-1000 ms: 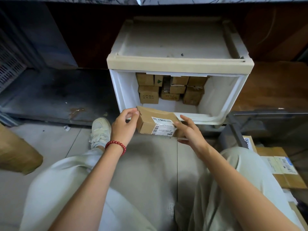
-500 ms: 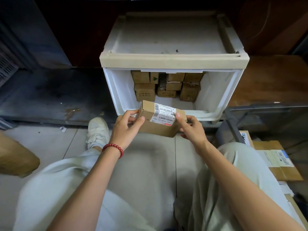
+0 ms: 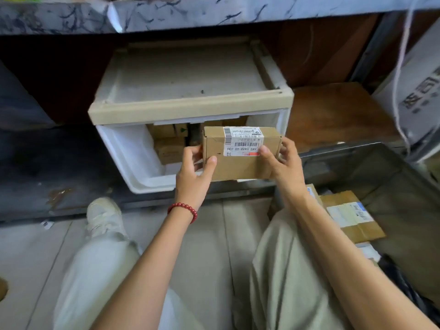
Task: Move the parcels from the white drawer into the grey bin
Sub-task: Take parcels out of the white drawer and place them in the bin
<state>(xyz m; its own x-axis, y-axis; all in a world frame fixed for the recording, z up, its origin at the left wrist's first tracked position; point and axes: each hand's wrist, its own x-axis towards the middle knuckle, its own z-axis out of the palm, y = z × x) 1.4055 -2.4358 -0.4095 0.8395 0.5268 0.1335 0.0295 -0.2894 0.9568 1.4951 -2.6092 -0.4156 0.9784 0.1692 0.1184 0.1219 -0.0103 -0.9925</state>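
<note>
I see a marble-look counter edge (image 3: pixel 214 13) across the top, w/ dark brown wood panelling (image 3: pixel 321 48) under it. Floor (image 3: pixel 221 234) is pale grey tile. Left, a low dark metal ledge (image 3: pixel 47 163), scuffed; right, a bare wooden board (image 3: pixel 338 115). Light is soft, even.

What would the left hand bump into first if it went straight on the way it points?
Probably the stacked parcels inside the white drawer; the left hand, gripping the labelled parcel, points there. Depth is unclear.
</note>
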